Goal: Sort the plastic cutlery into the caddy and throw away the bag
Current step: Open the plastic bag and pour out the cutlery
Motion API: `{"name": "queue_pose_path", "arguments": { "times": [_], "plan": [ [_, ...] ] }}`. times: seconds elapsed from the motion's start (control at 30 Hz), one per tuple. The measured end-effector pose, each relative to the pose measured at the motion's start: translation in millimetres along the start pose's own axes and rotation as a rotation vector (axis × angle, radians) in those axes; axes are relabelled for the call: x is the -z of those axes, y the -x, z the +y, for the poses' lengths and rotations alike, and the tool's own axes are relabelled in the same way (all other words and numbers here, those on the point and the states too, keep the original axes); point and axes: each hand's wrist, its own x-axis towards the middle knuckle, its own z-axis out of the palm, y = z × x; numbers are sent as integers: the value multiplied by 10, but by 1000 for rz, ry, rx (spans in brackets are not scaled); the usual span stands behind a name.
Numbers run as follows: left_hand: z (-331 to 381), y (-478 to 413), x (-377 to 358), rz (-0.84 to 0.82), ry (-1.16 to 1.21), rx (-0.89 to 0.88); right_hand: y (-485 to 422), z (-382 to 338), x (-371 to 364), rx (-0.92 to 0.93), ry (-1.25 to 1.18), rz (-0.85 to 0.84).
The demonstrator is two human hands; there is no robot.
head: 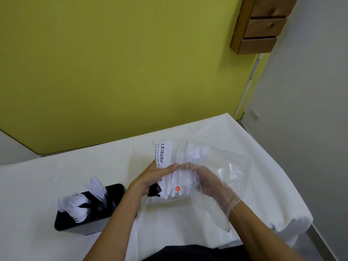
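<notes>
Over the table (184, 221), bag (226, 172): held up, cutlery (202, 152) seen inside.
Left hand (150, 178): fingers curled round the printed edge.
Right hand (209, 182): sunk inside bag, fingers curled on cutlery.
Caddy (84, 226): near left, partly filled.

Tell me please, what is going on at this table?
A person is emptying a clear plastic bag of white cutlery. The left hand grips the bag from outside; the right hand is inside it, at the remaining cutlery, though its grip is hard to see. Other pieces already stand in the black caddy on the white-covered table.
</notes>
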Motion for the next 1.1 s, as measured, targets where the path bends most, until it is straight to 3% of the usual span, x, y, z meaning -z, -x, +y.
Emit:
{"name": "queue_pose_path", "arguments": {
  "times": [0.37,0.5,0.57,0.67,0.83,0.93,1.1],
  "plan": [
    [-17,-114,119,181,8,19,19,-66,7,-21,-55,45],
    [-26,-131,96,162,-17,7,-105,8,76,31,144,336],
    [2,-134,92,135,-45,-3,-139,65,128,37,209,396],
    [26,-133,91,137,-113,-18,-93,91,133,13,59,279],
    [-13,-136,28,42,-84,60,-23,37,150,-86,-130,-55],
    [-76,-185,18,-7,-105,93,-17,-3,139,-93,-24,37],
    [-25,-137,97,182,-145,76,-20,36,359,-114,-95,90]
  ]
}}
